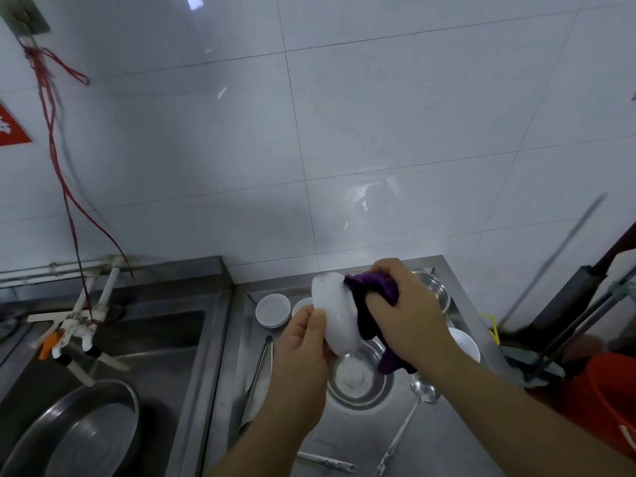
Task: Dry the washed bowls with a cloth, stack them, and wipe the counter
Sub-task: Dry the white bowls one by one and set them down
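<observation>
My left hand grips a white bowl on edge, held over the steel counter. Right hand clutches the purple cloth, pressed vs the bowl's inside. Another small white bowl sits at 10 o'clock, steel bowl below at 6.

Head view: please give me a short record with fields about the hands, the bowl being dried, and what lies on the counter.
left hand: grips the white bowl held on its side
right hand: presses the purple cloth into that bowl
counter: steel, right of the sink
under the hands: steel bowl
white dishes on counter: one at the back, one at the right
utensils: tongs, ladle
in sink: steel basin
stacking: not yet seen
</observation>
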The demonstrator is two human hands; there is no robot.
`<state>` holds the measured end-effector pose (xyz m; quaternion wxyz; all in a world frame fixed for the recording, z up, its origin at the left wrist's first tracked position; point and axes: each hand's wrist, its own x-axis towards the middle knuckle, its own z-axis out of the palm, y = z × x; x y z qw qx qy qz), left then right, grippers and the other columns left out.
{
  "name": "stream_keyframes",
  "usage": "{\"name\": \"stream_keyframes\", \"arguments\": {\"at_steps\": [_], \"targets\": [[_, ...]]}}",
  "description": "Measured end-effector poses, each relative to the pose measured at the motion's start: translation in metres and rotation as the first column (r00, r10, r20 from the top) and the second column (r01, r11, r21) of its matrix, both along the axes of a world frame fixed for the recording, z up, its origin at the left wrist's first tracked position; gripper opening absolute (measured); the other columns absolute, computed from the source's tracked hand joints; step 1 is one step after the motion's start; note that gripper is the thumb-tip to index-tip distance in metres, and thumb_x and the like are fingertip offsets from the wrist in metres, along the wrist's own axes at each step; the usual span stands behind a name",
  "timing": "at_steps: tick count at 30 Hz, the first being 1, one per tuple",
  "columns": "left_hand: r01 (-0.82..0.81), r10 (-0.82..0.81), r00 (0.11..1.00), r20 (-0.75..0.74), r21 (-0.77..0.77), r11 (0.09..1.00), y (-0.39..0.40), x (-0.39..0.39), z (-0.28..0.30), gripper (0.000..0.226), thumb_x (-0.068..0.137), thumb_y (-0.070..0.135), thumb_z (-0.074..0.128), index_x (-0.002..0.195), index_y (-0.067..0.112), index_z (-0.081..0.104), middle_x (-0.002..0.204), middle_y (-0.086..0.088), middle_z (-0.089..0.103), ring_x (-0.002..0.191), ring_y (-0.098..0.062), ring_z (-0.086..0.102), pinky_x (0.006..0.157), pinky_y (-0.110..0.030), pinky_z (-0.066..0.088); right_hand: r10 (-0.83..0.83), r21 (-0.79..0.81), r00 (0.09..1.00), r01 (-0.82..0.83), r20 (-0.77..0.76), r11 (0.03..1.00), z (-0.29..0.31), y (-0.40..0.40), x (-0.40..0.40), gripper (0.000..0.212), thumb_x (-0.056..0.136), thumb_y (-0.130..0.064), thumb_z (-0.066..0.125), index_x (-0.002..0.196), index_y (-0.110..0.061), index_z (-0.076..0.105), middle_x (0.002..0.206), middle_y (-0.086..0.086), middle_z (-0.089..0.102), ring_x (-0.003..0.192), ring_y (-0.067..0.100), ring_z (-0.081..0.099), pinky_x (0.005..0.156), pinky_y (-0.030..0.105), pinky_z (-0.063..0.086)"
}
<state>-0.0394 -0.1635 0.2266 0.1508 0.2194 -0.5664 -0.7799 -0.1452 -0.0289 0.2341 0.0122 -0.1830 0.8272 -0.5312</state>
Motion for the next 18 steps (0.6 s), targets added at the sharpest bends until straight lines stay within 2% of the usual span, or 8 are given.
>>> {"name": "stream_keyframes", "arguments": {"at_steps": [2,4,7,9,12,14,16,18], "targets": [[0.030,-0.032,0.999,0.001,-0.317,0.948,0.000,0.000,-0.001,0.031,0.111,0.033,0.048,0.091,0.027,0.072,0.085,-0.002,0.073,0.075,-0.012,0.067,0.069,-0.028,0.059,-0.007,0.042,0.997,0.003,0.083,0.999,0.002,-0.002,-0.003,0.033,0.091,-0.027,0.056,0.113,-0.052,0.057,0.088,-0.015,0.069,0.080,0.004,0.066,0.069,0.023,0.051],[0.109,-0.105,0.994,0.043,-0.637,0.763,-0.001,0.000,-0.002,0.028,0.110,0.039,0.045,0.089,0.031,0.062,0.075,0.004,0.063,0.061,-0.002,0.053,0.057,-0.022,0.047,0.046,-0.095,0.951,-0.018,0.307,0.995,0.001,0.000,-0.005,0.041,0.096,-0.021,0.052,0.114,-0.055,0.066,0.090,-0.011,0.075,0.081,0.010,0.073,0.072,0.028,0.061],[0.214,-0.174,0.973,0.150,-0.863,0.458,0.000,-0.002,-0.003,0.023,0.107,0.047,0.037,0.088,0.038,0.045,0.066,0.011,0.055,0.059,-0.004,0.053,0.053,-0.016,0.040,0.097,-0.263,0.774,0.093,0.626,0.960,0.000,0.008,-0.008,0.020,0.084,-0.034,0.059,0.082,-0.028,0.078,0.087,0.003,0.076,0.079,0.026,0.073,0.074,0.041,0.061],[0.253,-0.191,0.959,0.209,-0.937,0.242,0.003,-0.003,-0.006,0.022,0.106,0.052,0.028,0.096,0.044,0.046,0.073,0.017,0.053,0.069,-0.004,0.053,0.062,-0.013,0.038,0.168,-0.325,0.648,0.130,0.743,0.937,-0.002,0.018,-0.012,0.043,0.078,-0.058,0.071,0.085,-0.016,0.080,0.093,0.013,0.078,0.087,0.033,0.077,0.087,0.049,0.063],[0.294,-0.233,0.933,0.276,-0.955,0.047,0.009,-0.005,-0.010,0.042,0.108,0.047,0.023,0.123,0.036,0.060,0.098,0.016,0.068,0.095,-0.004,0.059,0.103,-0.027,0.041,0.241,-0.339,0.583,0.063,0.776,0.939,-0.010,0.035,-0.014,0.081,0.061,-0.078,0.086,0.105,-0.010,0.082,0.105,0.019,0.081,0.098,0.036,0.079,0.096,0.051,0.062],[0.327,-0.263,0.909,0.325,-0.944,-0.037,0.015,-0.006,-0.015,0.045,0.109,0.045,0.023,0.130,0.033,0.060,0.121,0.014,0.072,0.121,-0.004,0.060,0.125,-0.039,0.028,0.263,-0.335,0.525,0.045,0.809,0.941,-0.018,0.047,-0.015,0.090,0.055,-0.073,0.093,0.114,-0.005,0.079,0.108,0.020,0.080,0.099,0.036,0.079,0.093,0.048,0.064],[0.356,-0.268,0.893,0.362,-0.932,-0.073,0.023,-0.005,-0.022,0.046,0.109,0.045,0.024,0.133,0.033,0.061,0.136,0.012,0.069,0.142,-0.005,0.048,0.131,-0.050,0.016,0.279,-0.343,0.476,0.051,0.834,0.938,-0.030,0.060,-0.014,0.089,0.053,-0.067,0.096,0.114,-0.005,0.079,0.106,0.019,0.080,0.090,0.032,0.080,0.074,0.040,0.066],[0.383,-0.277,0.885,0.374,-0.923,-0.023,0.033,-0.003,-0.028,0.045,0.109,0.047,0.025,0.135,0.035,0.060,0.137,0.017,0.066,0.150,-0.003,0.037,0.130,-0.053,0.016,0.319,-0.380,0.426,0.063,0.846,0.923,-0.041,0.071,-0.010,0.086,0.045,-0.067,0.098,0.105,-0.007,0.083,0.098,0.016,0.081,0.074,0.027,0.079,0.057,0.033,0.061]]}}
